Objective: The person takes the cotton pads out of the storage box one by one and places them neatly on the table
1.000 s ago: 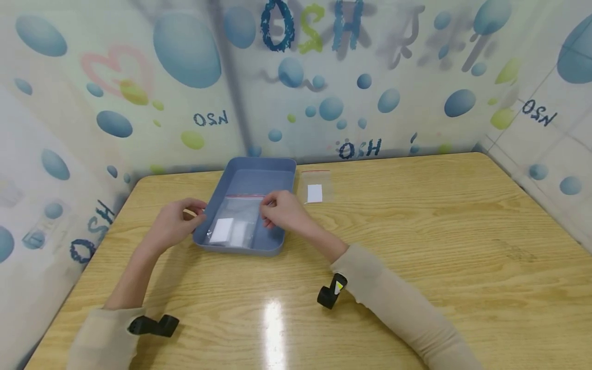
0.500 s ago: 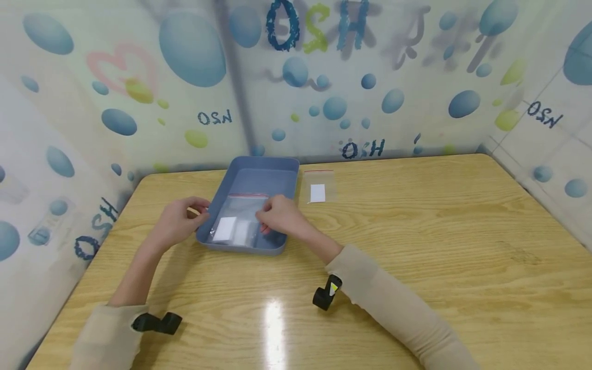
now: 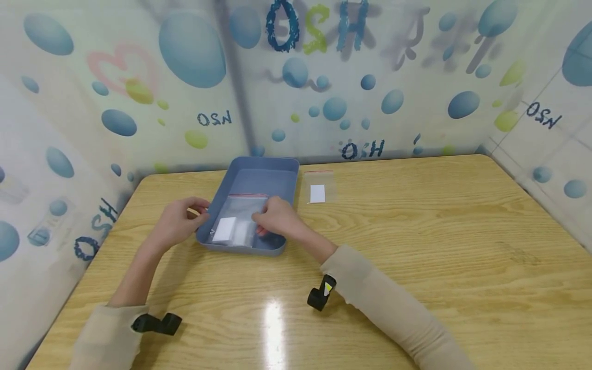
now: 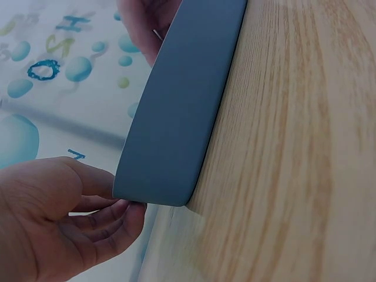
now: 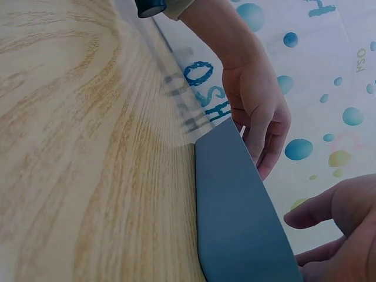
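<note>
Two hands attend the blue tray (image 3: 263,179): our left hand (image 3: 179,223) pinches its rim, our right hand (image 3: 278,216) bends over the clear bags (image 3: 241,206) lying in its near half. We seem to be arranging them; next likely calls for light handling. Our right fingertips are partly hidden, so we cannot tell their grip; overlap blurs the bag count.

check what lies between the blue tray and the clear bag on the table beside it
In the head view, just a narrow bare strip of tabletop separates the tray from the clear bag.
</note>
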`<action>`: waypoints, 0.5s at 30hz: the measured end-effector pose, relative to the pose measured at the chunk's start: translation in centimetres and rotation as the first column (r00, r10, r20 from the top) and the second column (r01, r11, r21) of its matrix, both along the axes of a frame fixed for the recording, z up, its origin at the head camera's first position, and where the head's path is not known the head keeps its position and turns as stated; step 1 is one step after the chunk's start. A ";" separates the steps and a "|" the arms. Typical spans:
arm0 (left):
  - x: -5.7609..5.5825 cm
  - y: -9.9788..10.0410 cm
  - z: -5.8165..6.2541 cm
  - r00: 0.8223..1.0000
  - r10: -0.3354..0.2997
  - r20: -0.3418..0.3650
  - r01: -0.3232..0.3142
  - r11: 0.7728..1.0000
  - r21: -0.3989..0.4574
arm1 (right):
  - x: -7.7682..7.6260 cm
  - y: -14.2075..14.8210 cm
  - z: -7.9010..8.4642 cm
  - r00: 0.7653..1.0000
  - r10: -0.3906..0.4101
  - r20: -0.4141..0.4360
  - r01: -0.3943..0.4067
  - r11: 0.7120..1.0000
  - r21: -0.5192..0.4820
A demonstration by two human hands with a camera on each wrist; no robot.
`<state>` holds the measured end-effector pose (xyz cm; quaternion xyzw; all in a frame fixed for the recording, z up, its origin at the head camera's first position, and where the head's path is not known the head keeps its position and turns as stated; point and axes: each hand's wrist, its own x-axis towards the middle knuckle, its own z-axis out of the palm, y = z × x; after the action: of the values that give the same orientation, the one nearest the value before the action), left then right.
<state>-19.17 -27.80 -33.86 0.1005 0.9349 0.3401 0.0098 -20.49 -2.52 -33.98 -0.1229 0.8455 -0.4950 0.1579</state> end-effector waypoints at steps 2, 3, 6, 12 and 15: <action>0.0 0.0 0.0 1.000 0.001 0.003 -0.001 1.000 -0.002 | 0.1 -0.1 0.1 1.000 -0.005 0.003 0.005 1.000 -0.017; 0.0 0.0 0.0 1.000 0.002 0.004 -0.002 1.000 -0.004 | 0.1 -0.1 0.1 1.000 -0.007 0.003 0.007 1.000 -0.026; 0.0 -0.1 0.0 1.000 0.002 0.003 -0.002 1.000 -0.012 | 0.1 -0.2 0.0 1.000 -0.013 -0.007 0.012 0.999 -0.046; -0.1 -0.1 0.0 1.000 -0.003 -0.001 0.003 1.000 -0.019 | 0.1 -0.6 -0.4 0.999 -0.033 -0.036 0.031 0.998 -0.063; -0.1 -0.2 -0.1 1.000 -0.007 0.001 0.007 1.000 -0.013 | 0.0 -0.9 -0.7 0.998 -0.052 -0.046 0.047 0.995 -0.087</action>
<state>-19.23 -28.01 -33.93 0.1033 0.9369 0.3339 0.0123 -20.50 -3.39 -34.71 -0.1205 0.8298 -0.5316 0.1197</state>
